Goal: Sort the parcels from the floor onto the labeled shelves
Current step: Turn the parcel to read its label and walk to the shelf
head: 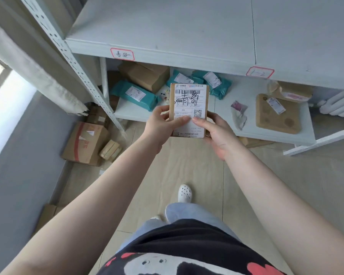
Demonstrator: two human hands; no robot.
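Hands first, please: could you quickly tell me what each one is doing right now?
Left hand: fingers pinch the left edge of the small cardboard parcel.
Right hand: fingers hold the same parcel's lower right side.

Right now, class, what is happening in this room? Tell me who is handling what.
A person stands at a grey metal shelf unit, holding a small brown parcel in both hands, left hand and right hand, its shipping label facing up as if being read. Teal mailer bags and cardboard boxes already lie on the lower shelf. More boxes remain on the floor to the left.
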